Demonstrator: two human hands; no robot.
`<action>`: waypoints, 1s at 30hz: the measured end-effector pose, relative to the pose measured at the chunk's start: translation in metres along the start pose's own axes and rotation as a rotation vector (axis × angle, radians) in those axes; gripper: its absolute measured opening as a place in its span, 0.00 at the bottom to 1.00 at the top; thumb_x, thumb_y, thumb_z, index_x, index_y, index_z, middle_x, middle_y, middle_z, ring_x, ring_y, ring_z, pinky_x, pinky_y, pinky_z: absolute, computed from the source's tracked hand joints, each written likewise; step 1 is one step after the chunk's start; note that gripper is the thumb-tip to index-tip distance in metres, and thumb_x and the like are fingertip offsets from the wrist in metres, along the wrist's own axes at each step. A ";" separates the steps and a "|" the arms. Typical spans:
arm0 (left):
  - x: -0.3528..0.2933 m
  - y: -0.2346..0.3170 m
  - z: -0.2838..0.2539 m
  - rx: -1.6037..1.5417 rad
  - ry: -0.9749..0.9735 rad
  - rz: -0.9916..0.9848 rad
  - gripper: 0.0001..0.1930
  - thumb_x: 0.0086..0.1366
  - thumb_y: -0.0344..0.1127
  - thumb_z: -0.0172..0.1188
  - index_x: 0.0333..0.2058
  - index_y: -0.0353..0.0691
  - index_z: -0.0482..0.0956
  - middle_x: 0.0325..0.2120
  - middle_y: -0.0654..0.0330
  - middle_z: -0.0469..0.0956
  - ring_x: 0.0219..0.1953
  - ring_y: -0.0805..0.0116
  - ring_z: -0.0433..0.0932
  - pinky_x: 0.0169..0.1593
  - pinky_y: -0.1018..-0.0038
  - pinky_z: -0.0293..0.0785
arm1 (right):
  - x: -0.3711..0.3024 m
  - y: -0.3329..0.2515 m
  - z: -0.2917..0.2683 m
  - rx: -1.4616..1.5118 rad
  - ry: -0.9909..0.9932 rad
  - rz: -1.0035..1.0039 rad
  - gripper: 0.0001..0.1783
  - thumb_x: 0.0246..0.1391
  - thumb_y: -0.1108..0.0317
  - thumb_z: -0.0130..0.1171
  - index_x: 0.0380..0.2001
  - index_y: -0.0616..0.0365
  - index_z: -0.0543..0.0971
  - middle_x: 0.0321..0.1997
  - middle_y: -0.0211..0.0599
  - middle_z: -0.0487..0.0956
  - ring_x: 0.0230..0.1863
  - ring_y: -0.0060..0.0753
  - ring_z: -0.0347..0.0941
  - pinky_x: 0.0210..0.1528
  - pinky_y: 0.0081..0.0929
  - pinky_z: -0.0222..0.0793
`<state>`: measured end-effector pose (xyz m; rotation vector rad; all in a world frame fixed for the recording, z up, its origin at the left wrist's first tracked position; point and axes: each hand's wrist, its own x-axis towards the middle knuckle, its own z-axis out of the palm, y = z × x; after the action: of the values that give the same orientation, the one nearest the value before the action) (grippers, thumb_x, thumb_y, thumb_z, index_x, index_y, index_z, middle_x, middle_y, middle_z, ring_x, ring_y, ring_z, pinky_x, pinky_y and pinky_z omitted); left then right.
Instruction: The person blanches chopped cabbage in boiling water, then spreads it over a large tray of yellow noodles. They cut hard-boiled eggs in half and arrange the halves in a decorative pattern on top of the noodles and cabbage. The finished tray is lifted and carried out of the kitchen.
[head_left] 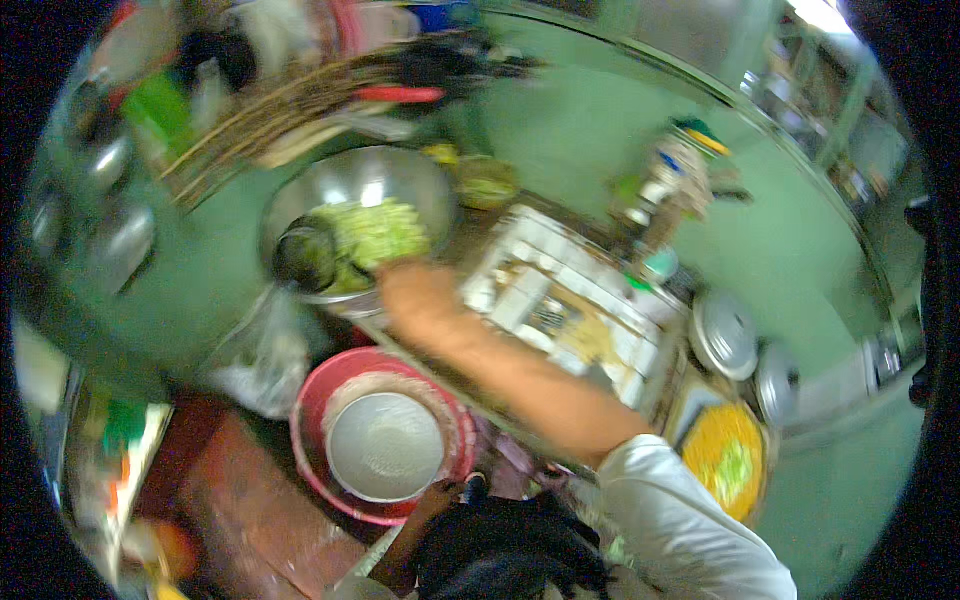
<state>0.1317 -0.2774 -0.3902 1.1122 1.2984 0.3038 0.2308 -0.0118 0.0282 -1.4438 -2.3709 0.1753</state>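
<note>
My right arm, in a white sleeve, stretches across to a wide metal bowl (420, 178) at the far left of the counter. Chopped pale-green vegetables (385, 235) lie in that bowl, with a dark round vessel (305, 255) at its left side. My right hand (398, 275) is at the bowl's near edge, beside a dark strip that runs toward the vessel; blur hides its fingers. Lower down, my left hand (438, 497) is by the near right rim of a red tub (305, 440). A round pale pan or sieve (385, 447) sits inside the tub. My left fingers are indistinct.
A white-tiled stained slab (570, 310) lies right of the bowl. Farther right are metal lids (725, 335) and a round tray of orange-yellow food with green on top (725, 455). A clear plastic bag (265, 360) hangs left of the tub. A red-handled tool (398, 94) lies behind the bowl.
</note>
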 end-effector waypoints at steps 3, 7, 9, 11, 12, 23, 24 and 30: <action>0.015 0.013 0.009 0.112 -0.147 0.023 0.22 0.65 0.49 0.54 0.47 0.35 0.79 0.38 0.55 0.81 0.38 0.65 0.78 0.45 0.68 0.73 | -0.061 -0.002 0.012 0.280 0.412 -0.158 0.18 0.49 0.68 0.56 0.44 0.62 0.73 0.47 0.51 0.73 0.51 0.51 0.68 0.51 0.46 0.65; 0.032 0.039 0.007 0.125 -0.329 0.100 0.21 0.69 0.48 0.45 0.49 0.40 0.78 0.43 0.53 0.80 0.45 0.61 0.77 0.51 0.67 0.70 | -0.158 0.045 0.020 0.508 0.375 -0.076 0.19 0.53 0.68 0.56 0.49 0.58 0.72 0.47 0.48 0.73 0.53 0.52 0.67 0.56 0.47 0.63; 0.029 0.067 0.000 0.158 -0.408 0.134 0.21 0.69 0.46 0.44 0.49 0.40 0.78 0.44 0.53 0.80 0.46 0.61 0.77 0.53 0.67 0.69 | -0.203 0.087 0.018 0.531 0.296 0.073 0.16 0.56 0.67 0.55 0.48 0.57 0.73 0.45 0.47 0.75 0.52 0.51 0.69 0.55 0.44 0.65; 0.030 0.110 -0.004 0.297 -0.565 0.209 0.18 0.68 0.44 0.49 0.45 0.36 0.79 0.41 0.56 0.81 0.43 0.65 0.78 0.51 0.69 0.70 | -0.256 0.134 0.009 0.555 0.317 0.274 0.13 0.59 0.67 0.54 0.46 0.56 0.75 0.43 0.44 0.78 0.48 0.45 0.74 0.51 0.38 0.69; 0.033 0.135 -0.003 0.376 -0.663 0.335 0.17 0.67 0.42 0.53 0.42 0.32 0.80 0.38 0.57 0.82 0.40 0.67 0.79 0.50 0.71 0.71 | -0.283 0.157 0.003 0.564 0.366 0.390 0.12 0.60 0.67 0.54 0.46 0.56 0.75 0.41 0.41 0.80 0.44 0.40 0.76 0.48 0.34 0.72; 0.041 0.309 0.110 0.317 -0.940 0.076 0.18 0.71 0.41 0.50 0.44 0.30 0.79 0.33 0.55 0.83 0.38 0.69 0.80 0.46 0.74 0.73 | -0.542 0.337 -0.117 1.010 0.913 1.303 0.14 0.61 0.62 0.51 0.48 0.55 0.74 0.40 0.32 0.80 0.33 0.25 0.77 0.31 0.24 0.73; 0.039 0.314 0.123 0.314 -0.946 0.095 0.18 0.71 0.42 0.49 0.44 0.30 0.79 0.33 0.55 0.83 0.37 0.70 0.80 0.46 0.75 0.73 | -0.562 0.357 -0.126 1.045 1.002 1.313 0.15 0.61 0.61 0.50 0.48 0.56 0.74 0.41 0.32 0.80 0.31 0.25 0.77 0.30 0.23 0.73; 0.028 0.323 0.205 0.351 -0.856 0.049 0.18 0.71 0.41 0.49 0.45 0.30 0.78 0.33 0.53 0.83 0.38 0.69 0.80 0.46 0.73 0.74 | -0.665 0.491 -0.159 1.135 1.371 1.576 0.21 0.60 0.61 0.51 0.52 0.63 0.68 0.41 0.42 0.78 0.29 0.28 0.75 0.20 0.19 0.71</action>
<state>0.4423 -0.1983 -0.1801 1.3558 0.5612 -0.3613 0.9741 -0.3778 -0.1227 -1.4680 0.2774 0.5148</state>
